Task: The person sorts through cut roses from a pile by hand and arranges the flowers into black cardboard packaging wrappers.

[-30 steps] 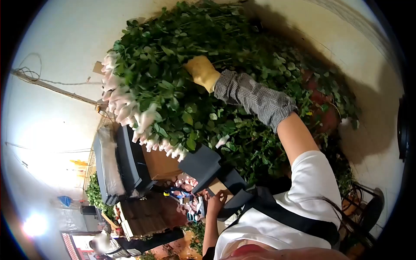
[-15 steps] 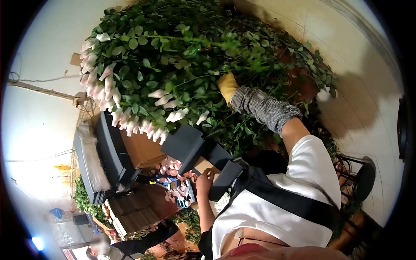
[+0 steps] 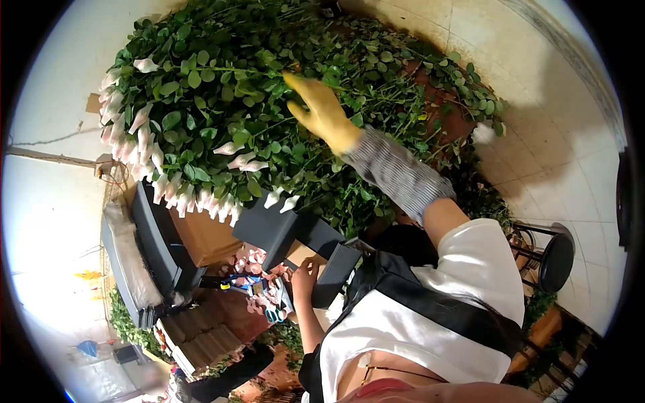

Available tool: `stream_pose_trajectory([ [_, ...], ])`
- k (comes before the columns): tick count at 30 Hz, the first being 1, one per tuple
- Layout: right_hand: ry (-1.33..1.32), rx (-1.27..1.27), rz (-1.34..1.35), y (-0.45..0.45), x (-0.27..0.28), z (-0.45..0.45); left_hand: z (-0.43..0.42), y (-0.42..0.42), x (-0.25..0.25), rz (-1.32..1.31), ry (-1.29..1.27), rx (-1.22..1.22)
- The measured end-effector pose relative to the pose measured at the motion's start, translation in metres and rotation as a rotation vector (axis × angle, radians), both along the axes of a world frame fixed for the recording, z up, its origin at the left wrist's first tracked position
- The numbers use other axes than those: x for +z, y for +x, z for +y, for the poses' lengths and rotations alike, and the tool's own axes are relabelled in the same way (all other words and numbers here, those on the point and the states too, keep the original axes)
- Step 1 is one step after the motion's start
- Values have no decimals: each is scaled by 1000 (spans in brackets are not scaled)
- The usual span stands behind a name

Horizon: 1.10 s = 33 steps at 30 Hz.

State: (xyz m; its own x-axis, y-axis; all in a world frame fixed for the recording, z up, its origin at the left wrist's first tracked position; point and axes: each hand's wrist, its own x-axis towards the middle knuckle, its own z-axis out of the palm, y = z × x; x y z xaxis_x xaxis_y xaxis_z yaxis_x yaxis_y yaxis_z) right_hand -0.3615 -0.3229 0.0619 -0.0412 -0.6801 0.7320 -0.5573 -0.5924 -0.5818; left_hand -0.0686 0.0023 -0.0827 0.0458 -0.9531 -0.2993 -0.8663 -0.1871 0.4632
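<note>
My right hand, in a yellow glove with a grey checked sleeve above it, is over the heap of leafy rose stems. Its thumb and fingers are apart, with the fingertips near a long stem that ends in a pale-wrapped rose bud. My bare left hand has its fingers bent at the edge of a folded cardboard piece, dark grey outside and brown inside. Part of that grip is hidden. Several more rose heads in pale pink-white sleeves line the left side of the heap.
Dark grey cardboard stacks up at left. Beside my left hand lie pink pieces and blue-handled scissors. A black stool stands on the tiled floor at right. Another person is partly visible at lower left.
My right hand has come out from among the stems, moved up and left, and its fingers have spread. My left hand stays at the cardboard. The whole view has shifted slightly.
</note>
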Motion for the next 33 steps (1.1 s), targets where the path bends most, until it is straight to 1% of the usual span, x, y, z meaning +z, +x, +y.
stream_pose_trajectory([
  [2, -163, -337, 118, 9, 30, -42, -1, -2, 2, 0, -5, -9],
  [3, -165, -337, 110, 12, 32, -66, -1, -2, 1, 27, 6, -2],
  [4, 131, -215, 186, 15, 27, -92, 0, 1, 0, 51, 17, 2],
  [5, 425, -88, 257, 20, 21, -111, 0, 5, -8, 21, 2, -23],
  [6, 494, 18, 39, 25, 26, -114, -1, 5, -4, -110, 60, -53],
  [8, 32, -109, 0, 29, 42, -97, 5, 20, -27, -90, -35, -89],
  [9, -114, -193, 96, 25, 59, -80, 5, 19, -29, -11, -1, -18],
  [10, -343, -240, 89, 16, 74, -63, 5, 12, -18, -29, 5, -20],
  [12, -517, -185, 88, 5, 75, -51, 4, 9, -13, -36, 23, -13],
  [14, -373, -64, 317, -10, 56, -33, 7, 11, -19, -14, 22, -6],
  [15, -240, 184, 240, -16, 42, -20, 2, 8, -11, 3, 18, -6],
  [16, -225, 300, 367, -23, 26, -4, 2, 4, -1, -27, 75, 22],
  [17, 248, 322, 635, -26, 20, 21, 0, 14, -11, -25, 104, 9],
  [18, 69, 239, 804, -34, 16, 58, 4, 30, -35, -21, 141, -4],
  [19, 112, 258, 1121, -41, -1, 83, 10, 61, -82, 492, 205, 355],
  [21, 474, 286, 1331, -43, -61, 116, 13, 73, -42, 132, 401, 48],
  [22, 650, 291, 1436, -43, -89, 133, 18, 76, -56, 658, 338, 267],
  [23, 720, 311, 1491, -54, -77, 153, 23, 80, -72, 1192, 289, 472],
  [24, 684, 193, 1376, -59, -133, 162, 14, 63, -40, 1443, 347, 617],
  [25, 700, 119, 1301, -65, -163, 169, 14, 72, -49, 1399, 399, 572],
  [26, 712, 49, 1225, -66, -179, 174, 15, 68, -38, 1380, 398, 539],
  [28, 855, 17, 1248, -61, -148, 187, 18, 74, -49, 1147, 367, 366],
  [29, 640, -95, 1176, -65, -163, 192, 19, 77, -53, 1148, 370, 366],
  [31, 621, -86, 1131, -72, -188, 200, 22, 80, -60, 1224, 377, 420],
  [32, 611, -81, 1109, -76, -200, 203, 23, 75, -54, 1223, 386, 418],
  [33, 573, -32, 1107, -80, -214, 202, 22, 67, -46, 1219, 331, 427],
])
